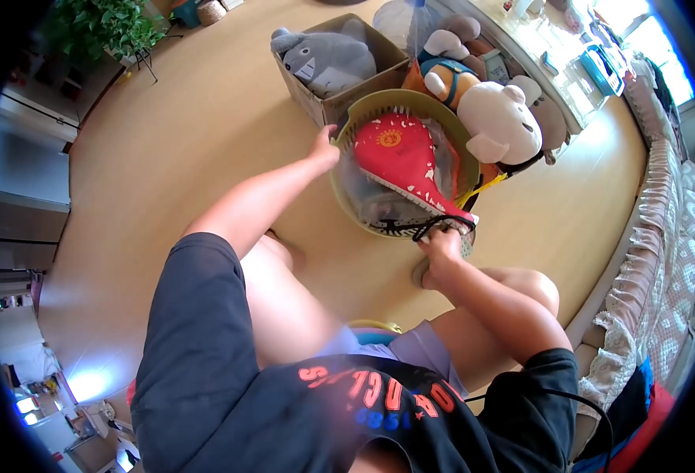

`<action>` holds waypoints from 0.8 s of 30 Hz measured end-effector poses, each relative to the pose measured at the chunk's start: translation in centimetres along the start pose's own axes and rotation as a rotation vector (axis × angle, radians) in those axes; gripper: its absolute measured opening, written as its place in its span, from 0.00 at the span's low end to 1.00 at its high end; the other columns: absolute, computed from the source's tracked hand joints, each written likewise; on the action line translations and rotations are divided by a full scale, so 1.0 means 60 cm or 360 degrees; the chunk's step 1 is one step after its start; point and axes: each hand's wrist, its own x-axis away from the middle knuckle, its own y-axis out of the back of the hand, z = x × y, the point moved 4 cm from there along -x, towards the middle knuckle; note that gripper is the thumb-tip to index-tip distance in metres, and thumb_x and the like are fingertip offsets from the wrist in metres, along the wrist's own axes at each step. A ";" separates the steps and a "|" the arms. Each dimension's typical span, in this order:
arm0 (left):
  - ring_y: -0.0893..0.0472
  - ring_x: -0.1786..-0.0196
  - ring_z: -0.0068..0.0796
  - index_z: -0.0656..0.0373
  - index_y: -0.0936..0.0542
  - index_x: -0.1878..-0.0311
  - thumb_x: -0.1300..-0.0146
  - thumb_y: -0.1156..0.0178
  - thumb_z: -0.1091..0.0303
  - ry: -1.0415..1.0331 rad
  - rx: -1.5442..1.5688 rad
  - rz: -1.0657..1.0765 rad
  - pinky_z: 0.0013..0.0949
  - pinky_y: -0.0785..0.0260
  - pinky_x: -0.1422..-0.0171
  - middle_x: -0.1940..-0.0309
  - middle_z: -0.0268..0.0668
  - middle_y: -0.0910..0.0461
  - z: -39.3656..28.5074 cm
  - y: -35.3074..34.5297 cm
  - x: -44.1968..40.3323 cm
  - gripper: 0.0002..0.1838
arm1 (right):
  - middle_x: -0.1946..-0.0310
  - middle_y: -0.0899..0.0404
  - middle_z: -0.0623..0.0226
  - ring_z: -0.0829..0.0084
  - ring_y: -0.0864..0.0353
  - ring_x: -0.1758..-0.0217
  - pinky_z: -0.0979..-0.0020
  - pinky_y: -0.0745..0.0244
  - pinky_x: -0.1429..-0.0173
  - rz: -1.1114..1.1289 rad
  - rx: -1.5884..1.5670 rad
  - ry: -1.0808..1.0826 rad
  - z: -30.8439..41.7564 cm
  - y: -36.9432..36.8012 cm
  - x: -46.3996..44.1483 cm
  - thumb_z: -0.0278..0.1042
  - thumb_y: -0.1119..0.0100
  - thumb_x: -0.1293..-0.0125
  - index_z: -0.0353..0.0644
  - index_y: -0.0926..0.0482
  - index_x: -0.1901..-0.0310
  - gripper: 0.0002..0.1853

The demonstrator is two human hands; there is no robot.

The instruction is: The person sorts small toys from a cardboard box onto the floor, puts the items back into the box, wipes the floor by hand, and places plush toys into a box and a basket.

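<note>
My left hand [326,150] is closed on the left rim of a round olive-green basket [341,183]. Lying across the top of the basket is a red racket cover [395,150] with a yellow sun emblem, white edging and flaking patches. Its narrow end points toward me, and there my right hand [443,246] is closed on it, beside a loop of black cord [442,224]. Under the cover I see crumpled clear plastic [359,189]; the rest of the contents is hidden. A yellow strap [485,188] sticks out at the right rim.
A cardboard box [308,96] with a grey plush toy [331,59] stands behind the basket. A white plush bear [501,122] and other plush toys crowd its right side. Farther right are a low cabinet [521,47] and a lace-covered sofa [639,260]. A plant [103,31] stands back left.
</note>
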 end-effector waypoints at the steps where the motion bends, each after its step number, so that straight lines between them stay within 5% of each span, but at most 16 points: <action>1: 0.30 0.32 0.43 0.55 0.30 0.36 0.50 0.52 0.83 -0.0047 -0.0013 -0.0020 0.36 0.40 0.30 0.38 0.46 0.27 0.014 -0.002 -0.014 0.33 | 0.45 0.30 0.54 0.57 0.22 0.48 0.69 0.19 0.55 0.0085 -0.0064 -0.0071 0.003 -0.012 0.011 0.28 0.50 0.31 0.37 0.37 0.39 0.20; 4: 0.29 0.33 0.45 0.55 0.31 0.36 0.47 0.51 0.80 0.0015 -0.0132 -0.0046 0.38 0.38 0.31 0.38 0.46 0.27 0.012 -0.001 -0.025 0.31 | 0.46 0.31 0.61 0.64 0.25 0.43 0.61 0.17 0.45 0.0142 -0.0083 -0.0113 0.026 -0.028 0.051 0.27 0.51 0.30 0.33 0.37 0.41 0.18; 10: 0.27 0.36 0.46 0.59 0.33 0.37 0.45 0.50 0.77 0.0209 -0.0296 -0.0028 0.39 0.38 0.32 0.41 0.49 0.26 -0.004 0.019 -0.041 0.28 | 0.43 0.34 0.61 0.64 0.30 0.43 0.57 0.16 0.46 0.0097 -0.0270 -0.0009 -0.004 -0.046 0.034 0.26 0.50 0.33 0.36 0.36 0.40 0.20; 13: 0.26 0.38 0.47 0.62 0.34 0.37 0.43 0.46 0.73 0.0279 -0.0457 0.0076 0.40 0.30 0.40 0.42 0.51 0.25 0.003 0.025 -0.063 0.28 | 0.43 0.33 0.63 0.66 0.29 0.44 0.57 0.16 0.47 0.0078 -0.0164 -0.0056 -0.003 -0.041 0.018 0.29 0.49 0.33 0.39 0.35 0.39 0.21; 16: 0.24 0.41 0.49 0.64 0.37 0.35 0.40 0.40 0.65 0.0461 -0.0266 0.0215 0.43 0.23 0.53 0.42 0.52 0.26 0.003 0.033 -0.072 0.31 | 0.43 0.33 0.65 0.66 0.28 0.44 0.62 0.16 0.46 0.0162 -0.0147 -0.0114 -0.007 -0.024 -0.013 0.31 0.49 0.34 0.43 0.34 0.38 0.22; 17: 0.21 0.46 0.50 0.64 0.40 0.33 0.37 0.41 0.48 0.0597 -0.0025 0.0212 0.43 0.22 0.64 0.44 0.53 0.25 0.000 0.035 -0.072 0.38 | 0.44 0.32 0.64 0.65 0.26 0.46 0.63 0.16 0.46 0.0123 -0.0135 -0.0131 -0.017 -0.017 -0.024 0.31 0.50 0.33 0.42 0.34 0.39 0.21; 21: 0.19 0.53 0.52 0.62 0.40 0.32 0.37 0.62 0.25 0.0927 0.0320 0.0261 0.49 0.23 0.57 0.53 0.57 0.25 0.046 0.057 -0.120 0.48 | 0.47 0.27 0.62 0.62 0.19 0.53 0.64 0.17 0.47 -0.0108 -0.0124 -0.0379 -0.005 -0.018 -0.011 0.33 0.57 0.30 0.40 0.31 0.41 0.18; 24: 0.20 0.51 0.55 0.61 0.40 0.32 0.36 0.62 0.26 0.1024 0.0166 0.0162 0.52 0.24 0.53 0.51 0.58 0.26 0.014 0.077 -0.121 0.47 | 0.48 0.22 0.60 0.61 0.17 0.55 0.64 0.17 0.47 0.0160 -0.0118 -0.0394 -0.043 -0.011 -0.044 0.35 0.62 0.29 0.41 0.30 0.42 0.18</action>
